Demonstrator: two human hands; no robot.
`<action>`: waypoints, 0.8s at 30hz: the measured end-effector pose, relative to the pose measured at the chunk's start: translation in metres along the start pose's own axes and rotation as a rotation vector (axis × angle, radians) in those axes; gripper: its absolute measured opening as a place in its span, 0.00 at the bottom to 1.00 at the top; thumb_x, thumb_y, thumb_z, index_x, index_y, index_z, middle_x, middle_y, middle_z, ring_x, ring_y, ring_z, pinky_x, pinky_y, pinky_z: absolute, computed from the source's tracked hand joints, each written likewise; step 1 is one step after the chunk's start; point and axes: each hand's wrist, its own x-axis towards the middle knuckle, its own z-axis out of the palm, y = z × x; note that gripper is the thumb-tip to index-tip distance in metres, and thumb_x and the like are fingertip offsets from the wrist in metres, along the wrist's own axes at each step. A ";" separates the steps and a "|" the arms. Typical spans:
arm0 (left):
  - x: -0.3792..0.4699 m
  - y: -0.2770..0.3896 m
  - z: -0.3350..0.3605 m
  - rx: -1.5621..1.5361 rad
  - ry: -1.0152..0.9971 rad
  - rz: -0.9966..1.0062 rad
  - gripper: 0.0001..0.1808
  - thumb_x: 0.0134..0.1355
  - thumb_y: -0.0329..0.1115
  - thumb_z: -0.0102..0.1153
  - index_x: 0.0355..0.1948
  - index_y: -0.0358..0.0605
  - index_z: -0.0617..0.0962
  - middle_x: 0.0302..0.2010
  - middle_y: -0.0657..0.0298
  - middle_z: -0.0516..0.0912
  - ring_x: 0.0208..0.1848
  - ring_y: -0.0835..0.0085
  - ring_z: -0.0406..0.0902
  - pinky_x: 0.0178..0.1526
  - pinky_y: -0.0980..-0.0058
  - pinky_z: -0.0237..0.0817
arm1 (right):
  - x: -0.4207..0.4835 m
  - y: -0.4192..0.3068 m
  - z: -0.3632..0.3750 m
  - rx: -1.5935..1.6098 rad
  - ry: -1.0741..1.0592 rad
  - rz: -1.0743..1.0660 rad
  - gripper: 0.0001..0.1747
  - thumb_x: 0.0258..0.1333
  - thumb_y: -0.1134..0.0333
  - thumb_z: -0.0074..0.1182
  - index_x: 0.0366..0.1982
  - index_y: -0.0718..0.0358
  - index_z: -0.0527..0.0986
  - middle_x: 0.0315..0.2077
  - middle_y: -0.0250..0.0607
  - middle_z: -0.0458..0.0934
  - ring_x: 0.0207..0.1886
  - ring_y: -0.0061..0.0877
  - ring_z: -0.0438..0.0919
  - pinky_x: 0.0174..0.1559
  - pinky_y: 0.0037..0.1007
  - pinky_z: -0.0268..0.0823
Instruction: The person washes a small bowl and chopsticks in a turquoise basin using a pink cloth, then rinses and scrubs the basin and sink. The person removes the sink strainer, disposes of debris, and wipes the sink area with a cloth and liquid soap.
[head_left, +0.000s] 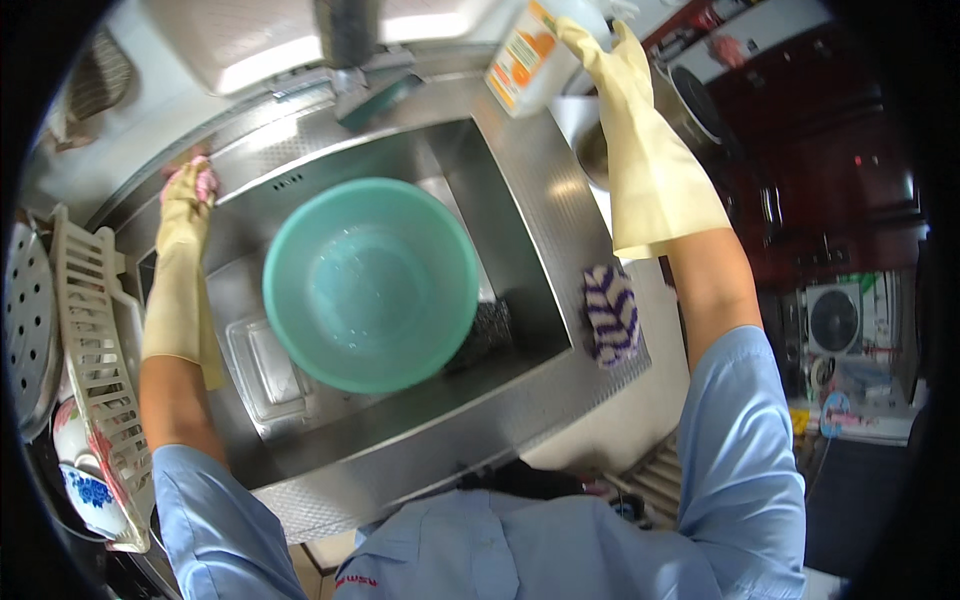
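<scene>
Both my hands wear long cream rubber gloves. My left hand (187, 195) grips a pink cloth (201, 178) against the back left ledge of the steel sink (517, 217). At the back right corner, my right hand (611, 56) is at the upper part of a white plastic jug (523, 64) with an orange label; how the fingers hold it is partly hidden. A green plastic basin (371, 285) sits in the sink, and its inside looks wet. Beside it on the sink floor lies a clear rectangular container (266, 367).
A white dish rack (97, 315) with bowls stands left. The faucet (349, 45) rises behind the sink, beside a green-edged scraper-like piece (379, 101). A purple-and-white striped cloth (611, 315) lies on the right rim. A dark textured pad (484, 334) is partly under the basin. Pots (686, 112) stand far right.
</scene>
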 end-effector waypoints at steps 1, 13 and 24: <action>0.004 0.003 -0.017 -0.017 -0.097 0.001 0.11 0.79 0.37 0.66 0.50 0.39 0.87 0.29 0.71 0.78 0.27 0.80 0.71 0.31 0.79 0.59 | -0.024 0.002 -0.009 0.109 -0.005 0.042 0.67 0.50 0.34 0.79 0.82 0.65 0.66 0.75 0.60 0.74 0.78 0.49 0.74 0.79 0.41 0.64; -0.095 -0.010 0.069 0.293 -0.029 0.061 0.13 0.78 0.43 0.69 0.49 0.44 0.89 0.32 0.75 0.82 0.27 0.87 0.73 0.32 0.84 0.63 | -0.354 0.027 -0.170 -0.397 -0.324 0.000 0.50 0.56 0.71 0.78 0.79 0.56 0.69 0.67 0.51 0.80 0.68 0.55 0.80 0.73 0.44 0.73; -0.237 -0.161 0.368 0.855 -0.894 1.041 0.27 0.69 0.18 0.61 0.69 0.41 0.82 0.61 0.53 0.89 0.65 0.50 0.83 0.69 0.61 0.73 | -0.396 0.065 -0.180 0.474 0.194 0.570 0.41 0.62 0.89 0.63 0.76 0.68 0.73 0.68 0.43 0.84 0.71 0.28 0.81 0.74 0.28 0.70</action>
